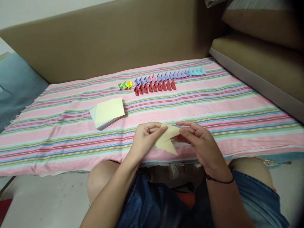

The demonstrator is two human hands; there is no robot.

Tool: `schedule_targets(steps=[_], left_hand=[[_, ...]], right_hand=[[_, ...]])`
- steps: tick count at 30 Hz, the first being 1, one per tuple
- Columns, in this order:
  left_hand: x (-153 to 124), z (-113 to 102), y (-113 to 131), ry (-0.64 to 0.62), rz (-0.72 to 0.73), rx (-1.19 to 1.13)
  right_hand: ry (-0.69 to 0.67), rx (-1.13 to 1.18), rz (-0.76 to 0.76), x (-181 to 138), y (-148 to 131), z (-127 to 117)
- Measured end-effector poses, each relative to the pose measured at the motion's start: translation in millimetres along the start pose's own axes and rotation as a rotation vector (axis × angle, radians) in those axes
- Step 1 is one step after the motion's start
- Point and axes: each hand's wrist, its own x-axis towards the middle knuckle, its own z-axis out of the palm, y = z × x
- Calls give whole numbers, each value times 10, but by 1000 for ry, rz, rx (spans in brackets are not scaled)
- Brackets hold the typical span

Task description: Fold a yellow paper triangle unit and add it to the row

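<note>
A pale yellow sheet of folding paper, partly folded with pointed ends, is held up between my two hands above the near edge of the striped cloth. My left hand pinches its left side, thumb on top. At the right, my right hand grips the upper right point between thumb and fingers. One loose point of the paper hangs down toward my lap. Fingers partly hide its left and right ends. Left of my hands lies a stack of paper squares, pale yellow on top.
A pink striped cloth covers the surface. Toward the back stand rows of small folded paper boats: red ones, purple ones, light blue ones and green-yellow ones. A brown backrest rises behind; brown cushions are stacked right.
</note>
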Motion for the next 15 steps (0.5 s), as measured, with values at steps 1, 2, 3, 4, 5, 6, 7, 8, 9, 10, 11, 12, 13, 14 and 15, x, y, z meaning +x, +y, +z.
schedule_targets(steps=[1,2,3,4,5,6,7,8,9,10,11,12,13,14,15], left_hand=[[3,-5,-1,-3,-2,-1],[6,-11,-4,-4,-7,0],[10,-15,-7,-5,-12,1],[15,-19,-10,-2,-16,5],[19,-22,-14,1,-17,9],[23,-23,-18,7,-14,13],[26,-24,-22,12,-9,17],[28,-23,-25,18,-5,20],[28,-21,-28,21,-2,23],[27,-18,-30,20,-1,24],[25,-14,-32,17,0,24],[21,-9,-33,12,1,25],[16,-4,-34,7,5,27],[12,-1,-34,3,9,31],[9,1,-35,2,15,36]], right_hand=[[-8,3,7,-3,-4,-6],[-12,2,11,-6,-7,-12],[-14,-3,12,-8,-9,-17],[-13,-9,8,-9,-11,-21],[-11,-15,-1,-8,-12,-26],[-10,-24,-11,-7,-12,-32],[-15,-36,-19,-4,-14,-37],[-27,-50,-23,1,-15,-43],[-46,-67,-23,6,-16,-48],[-71,-89,-19,11,-17,-53],[-95,-114,-12,16,-17,-55],[-108,-139,-12,20,-15,-57],[-106,-161,-22,23,-11,-56],[-89,-181,-39,25,-5,-55],[-64,-195,-59,26,3,-52]])
